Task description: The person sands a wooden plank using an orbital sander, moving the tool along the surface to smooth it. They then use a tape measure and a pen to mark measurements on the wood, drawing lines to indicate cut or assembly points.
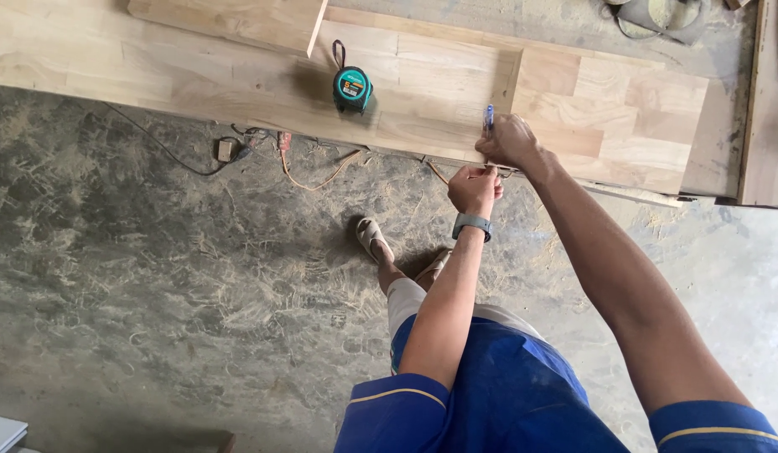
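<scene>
Right hand [508, 141] pinching blue pen [489, 116] at wood panel's [624, 117] near edge; left hand [474, 186] curled shut just below. Tape measure [353, 88] left of pen. Risk: crooked mark if grip slips.

the pen [489, 115] is blue and thin, it stands almost upright with its top end over the fist of the right hand [508, 141], and its tip is down at the near edge of the wooden board [632, 126]. the board is pale, made from many small glued strips with different brown tones, and it lies flat and low over the floor, its long edge running from left to right. a small metal square [500, 170] sits at this near edge, just under the pen; only a little part of it shows, because the left hand [474, 186] closes around it.
</scene>
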